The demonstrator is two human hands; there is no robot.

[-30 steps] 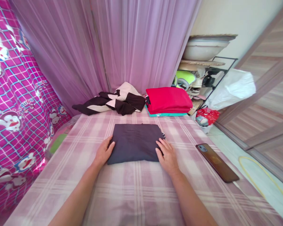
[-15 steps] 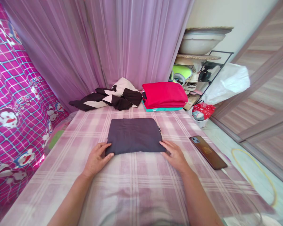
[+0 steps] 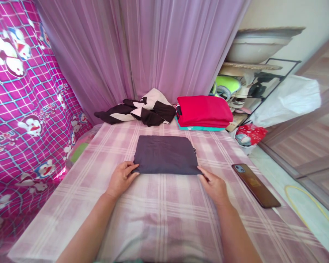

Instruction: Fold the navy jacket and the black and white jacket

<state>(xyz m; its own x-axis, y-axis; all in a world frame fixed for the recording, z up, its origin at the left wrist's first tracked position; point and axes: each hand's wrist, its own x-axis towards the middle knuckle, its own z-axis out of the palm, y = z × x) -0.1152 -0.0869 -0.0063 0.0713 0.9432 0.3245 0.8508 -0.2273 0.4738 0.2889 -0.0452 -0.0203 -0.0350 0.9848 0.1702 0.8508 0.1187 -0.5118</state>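
A dark grey folded garment (image 3: 166,155) lies flat on the checked cloth, a neat rectangle with a small black-and-white striped bit at its right edge. What kind of garment it is, I cannot tell. My left hand (image 3: 124,177) pinches its near left corner between thumb and fingers. At the near right corner, my right hand (image 3: 213,182) does the same, fingertips on the edge. Beyond it sits a stack of folded clothes, red garments (image 3: 204,110) over a turquoise one (image 3: 203,128). Left of the stack, a crumpled black-and-white garment (image 3: 149,109) lies in a heap.
The pink-and-white checked cloth (image 3: 153,215) covers the table. A phone (image 3: 254,186) with a white cable lies at the right. Purple curtains (image 3: 153,44) hang behind, and a patterned magenta cloth (image 3: 24,98) hangs left. A rack (image 3: 279,76) with basins and shoes stands back right.
The view has turned slightly left, so everything appears shifted right. My fingers have drawn closer together at the garment's near corners; the garment stays on the table.
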